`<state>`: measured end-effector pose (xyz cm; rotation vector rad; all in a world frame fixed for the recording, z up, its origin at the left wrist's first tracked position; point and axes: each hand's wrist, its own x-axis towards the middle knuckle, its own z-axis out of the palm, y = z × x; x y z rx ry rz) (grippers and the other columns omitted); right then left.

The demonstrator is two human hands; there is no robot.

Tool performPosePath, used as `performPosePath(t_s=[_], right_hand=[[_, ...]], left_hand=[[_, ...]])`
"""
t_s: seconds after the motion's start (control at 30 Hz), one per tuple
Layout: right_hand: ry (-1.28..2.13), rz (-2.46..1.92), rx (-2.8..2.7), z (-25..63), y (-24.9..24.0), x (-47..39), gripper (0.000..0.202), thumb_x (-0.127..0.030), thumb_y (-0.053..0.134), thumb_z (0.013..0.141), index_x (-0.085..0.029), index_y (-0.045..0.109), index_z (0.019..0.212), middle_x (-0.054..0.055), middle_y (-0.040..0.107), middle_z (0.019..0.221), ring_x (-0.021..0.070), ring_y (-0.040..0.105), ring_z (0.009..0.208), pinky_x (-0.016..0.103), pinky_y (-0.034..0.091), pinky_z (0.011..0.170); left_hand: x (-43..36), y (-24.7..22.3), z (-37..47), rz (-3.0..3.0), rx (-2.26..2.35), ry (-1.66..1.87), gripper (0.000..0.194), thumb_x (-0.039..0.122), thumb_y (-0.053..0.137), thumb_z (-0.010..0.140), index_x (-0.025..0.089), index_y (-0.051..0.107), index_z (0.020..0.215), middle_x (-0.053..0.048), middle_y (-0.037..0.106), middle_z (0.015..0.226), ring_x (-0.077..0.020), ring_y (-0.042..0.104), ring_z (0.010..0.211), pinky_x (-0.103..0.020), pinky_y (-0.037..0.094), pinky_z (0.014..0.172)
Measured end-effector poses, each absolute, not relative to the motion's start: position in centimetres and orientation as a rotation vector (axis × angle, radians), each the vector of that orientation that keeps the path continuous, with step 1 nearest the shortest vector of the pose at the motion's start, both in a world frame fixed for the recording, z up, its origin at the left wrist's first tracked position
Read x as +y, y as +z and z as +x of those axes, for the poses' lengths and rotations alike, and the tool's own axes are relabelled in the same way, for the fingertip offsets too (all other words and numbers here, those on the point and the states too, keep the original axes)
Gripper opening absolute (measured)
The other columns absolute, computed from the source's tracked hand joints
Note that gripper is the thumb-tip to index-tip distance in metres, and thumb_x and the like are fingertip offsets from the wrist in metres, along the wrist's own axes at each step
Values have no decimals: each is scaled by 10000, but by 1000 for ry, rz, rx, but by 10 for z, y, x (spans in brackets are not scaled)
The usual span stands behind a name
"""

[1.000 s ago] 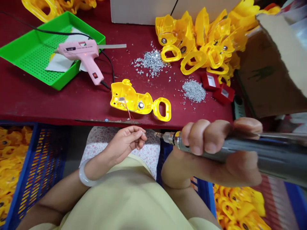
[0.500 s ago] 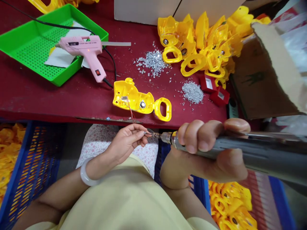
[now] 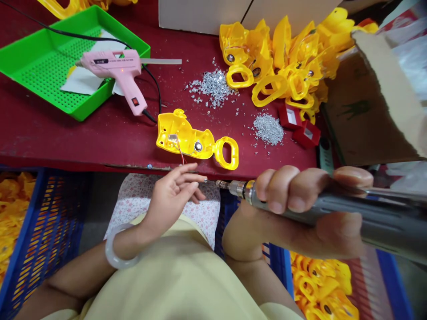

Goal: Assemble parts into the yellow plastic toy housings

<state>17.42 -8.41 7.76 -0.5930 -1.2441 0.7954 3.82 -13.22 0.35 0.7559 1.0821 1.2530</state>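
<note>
Through the head camera, sees the yellow shell (image 3: 185, 138) lying on the red table (image 3: 83, 142) near its front edge — open side up, long axis roughly left to right, loop handle (image 3: 236, 151) at the right end, thin wires (image 3: 182, 154) trailing off the near side. Grips the grey powered screwdriver (image 3: 383, 218) in a clenched right hand (image 3: 302, 189), on the body's side of the shell and off to its right. Has the left hand (image 3: 170, 195) loose, fingers spread, just on the body's side of the shell and nearer to it than the right. Shows a tiny bright speck (image 3: 205, 180) between left fingertips and bit (image 3: 222, 184) — perhaps a screw; cannot tell touching from apart. Hinges, as a judgement, on the bit pointing leftward across the shell's near side, about parallel to its long axis rather than down into it.

Beyond the shell to the left, carries a dark label with pale characters and faint lettering on the pink glue gun (image 3: 125, 71), too small to read. Beyond the shell to the right, bears a dark green print on the cardboard box (image 3: 370, 80), likewise unreadable.
</note>
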Motion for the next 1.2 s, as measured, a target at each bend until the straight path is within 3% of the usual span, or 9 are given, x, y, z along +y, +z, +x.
performPosePath(t_s=[0.1, 0.17, 0.27, 0.33, 0.43, 0.6, 0.77, 0.93, 1.2], right_hand=[[745, -523, -1231, 174, 78, -68, 148, -260, 612, 828, -239, 680, 958, -89, 276, 561, 52, 334, 383, 199, 387, 385], [689, -472, -1208, 171, 74, -53, 143, -262, 590, 831, -228, 674, 941, -79, 289, 578, 51, 360, 406, 187, 388, 402], [654, -445, -1176, 161, 64, -33, 122, -244, 547, 827, -238, 631, 914, -78, 303, 574, 60, 363, 401, 185, 360, 397], [649, -511, -1162, 153, 56, -24, 116, -243, 514, 826, -258, 581, 920, -84, 297, 562, 76, 346, 383, 204, 332, 390], [590, -681, -1170, 145, 45, -17, 101, -329, 490, 844, -299, 511, 938, -84, 282, 574, 104, 329, 389, 249, 318, 427], [584, -756, -1180, 141, 35, -15, 102, -388, 494, 839, -305, 473, 893, -81, 279, 590, 109, 329, 408, 257, 310, 455], [670, -747, -1194, 144, 31, -13, 163, -367, 485, 820, -324, 445, 971, -81, 278, 575, 119, 320, 375, 264, 275, 409], [577, -811, -1276, 144, 23, -12, 214, -458, 461, 841, -327, 408, 1002, -84, 252, 579, 126, 332, 365, 278, 295, 424], [604, -766, -1293, 140, 26, -7, 241, -515, 535, 810, -326, 401, 877, -108, 255, 510, 115, 244, 334, 271, 233, 338]], left_hand=[[-119, 21, 18, 1542, 1424, 1388, 294, 181, 604, 914, 182, 598, 1208, -70, 733, 1045, -173, 703, 886, -335, 580, 833], [-100, 30, 6, 2068, 1496, 1231, 336, 198, 651, 893, 176, 602, 1224, -99, 704, 1165, -259, 635, 1148, -456, 487, 1036], [-64, 33, -2, 2461, 1432, 856, 541, 219, 699, 857, 157, 514, 1361, -139, 580, 1386, -332, 428, 1397, -581, 290, 1179], [-45, 27, -3, 2552, 1388, 670, 605, 218, 695, 857, 151, 464, 1412, -145, 538, 1435, -338, 363, 1440, -622, 209, 1199], [-33, 16, -1, 2575, 1380, 550, 587, 229, 655, 885, 136, 448, 1426, -149, 542, 1431, -339, 387, 1425, -639, 198, 1192], [-37, 12, 1, 2515, 1403, 605, 543, 188, 657, 872, 142, 492, 1387, -134, 576, 1399, -333, 435, 1394, -614, 242, 1187], [-39, 14, 2, 2481, 1442, 636, 504, 172, 660, 868, 133, 516, 1349, -119, 603, 1365, -323, 457, 1377, -592, 246, 1197], [-38, 13, 3, 2464, 1449, 661, 473, 174, 659, 866, 130, 532, 1320, -132, 610, 1347, -324, 465, 1368, -587, 259, 1188], [-42, 14, 5, 2373, 1419, 742, 497, 150, 653, 861, 136, 512, 1337, -163, 617, 1326, -355, 475, 1354, -601, 308, 1136]])
